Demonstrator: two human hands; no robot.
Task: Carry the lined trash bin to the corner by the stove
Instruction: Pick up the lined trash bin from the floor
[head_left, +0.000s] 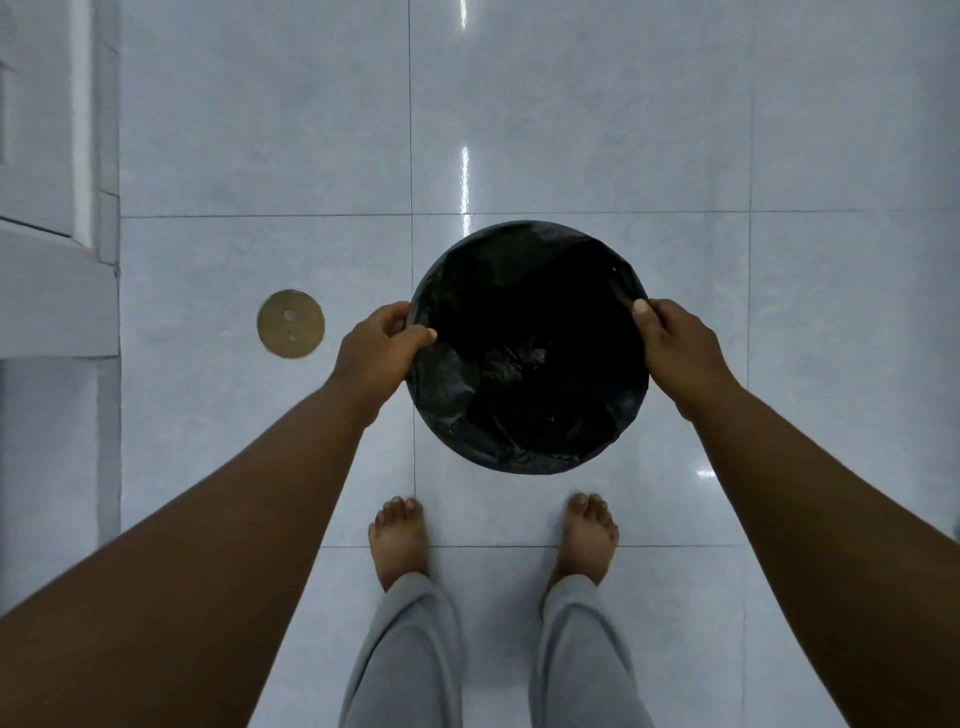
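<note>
A round trash bin (527, 291) lined with a crinkled black bag is seen from straight above, in front of my bare feet. My left hand (376, 345) grips the bin's left rim, thumb over the edge. On the opposite side, my right hand (675, 348) holds the right rim the same way. I cannot tell whether the bin rests on the floor or hangs just above it. No stove is in view.
Glossy pale floor tiles (260, 156) spread all around. A round brass floor drain cover (291, 323) lies to the left of the bin. White cabinet or door panels (52, 208) run along the left edge.
</note>
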